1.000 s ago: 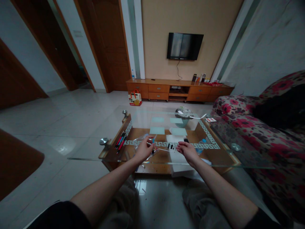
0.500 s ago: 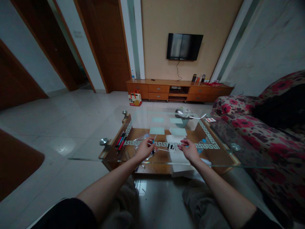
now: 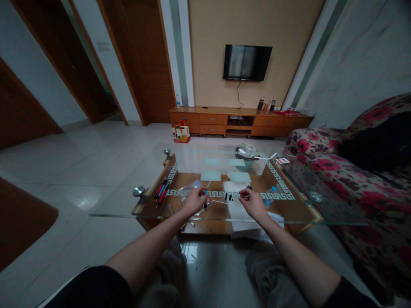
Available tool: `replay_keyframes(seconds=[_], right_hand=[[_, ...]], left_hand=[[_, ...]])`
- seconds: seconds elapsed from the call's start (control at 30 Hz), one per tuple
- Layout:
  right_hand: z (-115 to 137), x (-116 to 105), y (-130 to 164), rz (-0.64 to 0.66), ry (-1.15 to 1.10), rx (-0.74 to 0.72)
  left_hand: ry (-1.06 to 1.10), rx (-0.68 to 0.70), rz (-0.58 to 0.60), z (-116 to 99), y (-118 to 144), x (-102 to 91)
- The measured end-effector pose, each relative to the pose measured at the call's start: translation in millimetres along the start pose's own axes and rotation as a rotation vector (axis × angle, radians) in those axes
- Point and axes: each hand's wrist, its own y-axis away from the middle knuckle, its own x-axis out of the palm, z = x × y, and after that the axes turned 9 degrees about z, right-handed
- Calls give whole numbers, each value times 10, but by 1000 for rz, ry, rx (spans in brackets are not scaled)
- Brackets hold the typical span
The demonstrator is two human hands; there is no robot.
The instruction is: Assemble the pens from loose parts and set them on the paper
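Slim blue piece (image 3: 206,192), pale-tipped and tilted, with short black pieces (image 3: 230,196) to its right

Room light: dim, cool, darkest at corners.
Floor (image 3: 96,147): soft glare patches.
Television (image 3: 247,63): pale reflection.
Counter (image 3: 282,196): small black items (image 3: 230,196) indistinct.
Doorframe (image 3: 120,62): slanted, wide-angle distortion.

I see smooth, glossy glass tabletop (image 3: 192,166) beneath the left hand (image 3: 194,200) and right hand (image 3: 253,202), a wooden shelf (image 3: 205,226) under that. Crinkled clear plastic wrapping (image 3: 186,191) lies beside the left hand; farther left, a polished metal knob (image 3: 138,191). Well right of the right hand, matt sofa cloth (image 3: 321,166).
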Motion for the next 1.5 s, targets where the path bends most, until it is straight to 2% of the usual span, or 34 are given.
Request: replay_keyframes(seconds=[0.8, 0.93, 1.17, 1.5], right_hand=[[13, 32, 25, 119, 366, -51], [-13, 57, 25, 113, 359, -50], [-31, 55, 40, 192, 339, -49], [-77, 63, 26, 189, 340, -73]], left_hand=[[-265, -129, 32, -31, 47, -8], [-261, -137, 34, -36, 44, -11], [-241, -133, 47, -49, 47, -29], [-235, -131, 44, -13, 34, -19]])
